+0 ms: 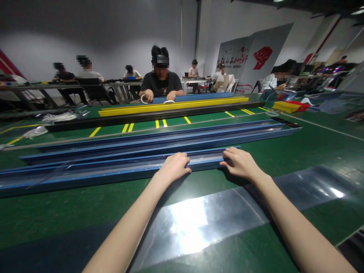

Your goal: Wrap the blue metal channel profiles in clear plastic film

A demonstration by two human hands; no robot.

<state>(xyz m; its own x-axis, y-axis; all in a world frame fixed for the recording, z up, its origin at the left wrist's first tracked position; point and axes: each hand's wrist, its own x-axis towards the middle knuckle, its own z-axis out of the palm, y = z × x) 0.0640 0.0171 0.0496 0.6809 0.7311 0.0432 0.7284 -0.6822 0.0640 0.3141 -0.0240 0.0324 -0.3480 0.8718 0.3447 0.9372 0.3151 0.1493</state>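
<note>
A long blue channel [113, 172] lies across the green table, with clear plastic film along its inside. My left hand [174, 166] is closed over its near edge, fingers reaching inside and thumb on the outer wall. At the channel's right end, my right hand [240, 163] grips it in the same way, fingers curled over the rim. What the fingertips press on inside is partly hidden. Under my forearms, a wide strip of clear plastic film [227, 212] lies flat and reflects the lights.
More blue channels [199, 141] lie just beyond. Farther off are a black bar [170, 115] and a yellow channel [182, 106], where a person [162, 81] across the table holds white rings. Yellow and red trays [287, 106] stand at far right; crumpled plastic [64, 116] lies at left.
</note>
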